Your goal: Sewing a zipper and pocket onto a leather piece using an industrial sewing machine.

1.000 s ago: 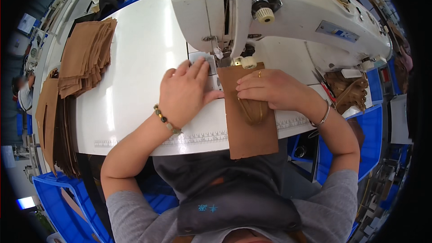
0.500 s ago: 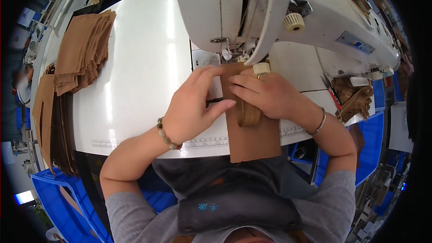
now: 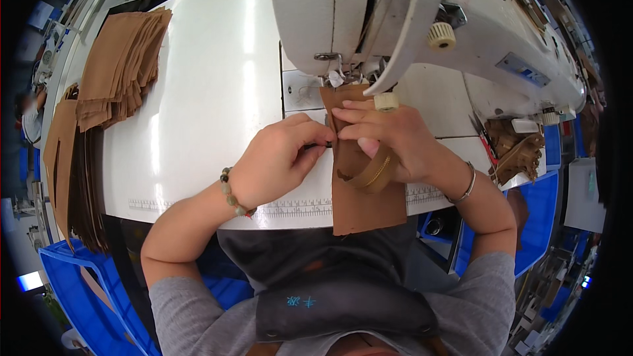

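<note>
Brown rectangular fabric (image 3: 369, 214) is lying with its far end at the white sewing machine (image 3: 310, 26), overhanging the white tabletop (image 3: 198, 92). The left hand (image 3: 280, 155) is curling narrowly at the fabric's left edge, whether gripping I cannot tell; the right hand (image 3: 405, 138) is spreading its fingers on top, touching a brown, gold-lined tape loop (image 3: 378, 177).

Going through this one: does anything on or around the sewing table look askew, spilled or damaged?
Nothing looks spilled or broken. The brown fabric stack at the left has uneven, fanned edges, and the brown pieces at the far right lie crumpled, unlike the flatter brown panel under the right hand.
</note>
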Demonstrator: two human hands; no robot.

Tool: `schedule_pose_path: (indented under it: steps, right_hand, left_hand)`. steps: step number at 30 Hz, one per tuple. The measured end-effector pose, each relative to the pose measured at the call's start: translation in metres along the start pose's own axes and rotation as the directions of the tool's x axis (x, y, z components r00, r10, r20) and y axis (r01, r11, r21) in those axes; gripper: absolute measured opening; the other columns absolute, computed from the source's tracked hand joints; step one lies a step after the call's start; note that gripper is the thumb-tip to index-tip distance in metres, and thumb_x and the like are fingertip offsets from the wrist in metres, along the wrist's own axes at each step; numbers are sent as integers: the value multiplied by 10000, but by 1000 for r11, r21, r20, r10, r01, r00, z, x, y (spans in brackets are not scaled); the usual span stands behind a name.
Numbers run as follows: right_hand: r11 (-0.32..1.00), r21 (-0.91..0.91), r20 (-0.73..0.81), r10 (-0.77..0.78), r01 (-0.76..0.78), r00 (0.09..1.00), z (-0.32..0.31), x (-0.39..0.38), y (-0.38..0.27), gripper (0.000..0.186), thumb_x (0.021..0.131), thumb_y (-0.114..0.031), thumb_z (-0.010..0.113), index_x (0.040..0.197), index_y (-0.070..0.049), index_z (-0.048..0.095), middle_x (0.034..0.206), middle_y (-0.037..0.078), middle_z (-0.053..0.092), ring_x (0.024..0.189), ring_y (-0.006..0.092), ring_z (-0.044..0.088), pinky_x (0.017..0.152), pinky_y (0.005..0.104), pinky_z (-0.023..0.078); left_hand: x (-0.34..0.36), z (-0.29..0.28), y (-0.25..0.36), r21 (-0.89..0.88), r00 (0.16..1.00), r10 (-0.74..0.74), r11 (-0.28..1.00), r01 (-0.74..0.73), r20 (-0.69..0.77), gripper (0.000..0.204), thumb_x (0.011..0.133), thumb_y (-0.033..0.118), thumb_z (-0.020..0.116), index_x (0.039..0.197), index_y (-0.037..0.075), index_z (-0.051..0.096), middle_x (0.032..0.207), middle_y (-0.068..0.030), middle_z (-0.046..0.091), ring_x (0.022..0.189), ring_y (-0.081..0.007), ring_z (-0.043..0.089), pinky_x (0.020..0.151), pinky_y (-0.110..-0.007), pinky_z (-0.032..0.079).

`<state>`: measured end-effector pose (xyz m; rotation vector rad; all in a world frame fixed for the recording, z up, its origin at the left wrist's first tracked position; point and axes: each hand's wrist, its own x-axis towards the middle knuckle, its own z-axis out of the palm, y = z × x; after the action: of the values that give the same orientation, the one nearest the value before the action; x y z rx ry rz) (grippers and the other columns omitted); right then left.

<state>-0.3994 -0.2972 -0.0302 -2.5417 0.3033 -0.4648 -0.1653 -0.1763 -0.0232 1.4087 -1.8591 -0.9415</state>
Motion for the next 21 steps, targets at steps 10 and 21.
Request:
schedule_pose_path:
  steps: [10, 21]
  right_hand:
    - [981, -194, -131, -48, 22, 990, 16, 3, -11, 286, 795, -150, 706, 1076, -96, 713, 1187, 75, 725, 1026, 277, 699, 873, 409, 559]
    - [811, -480, 74, -341, 333, 937, 17, 16, -7, 255, 760, -128, 686, 989, -19, 711, 1045, 65, 691, 979, 211, 697, 708, 319, 576]
  left_hand:
    - [1, 21, -6, 657, 971, 215, 749, -92, -108, 578, 872, 176, 745, 1419, 67, 593, 1496, -74, 566, 1385, -321, 500, 1082, -476, 419]
    - [5, 13, -8, 578, 988, 138, 813, -72, -70, 694, 891, 227, 752, 1504, 94, 455, 1383, -106, 642, 1436, -379, 462, 1168, -560, 351]
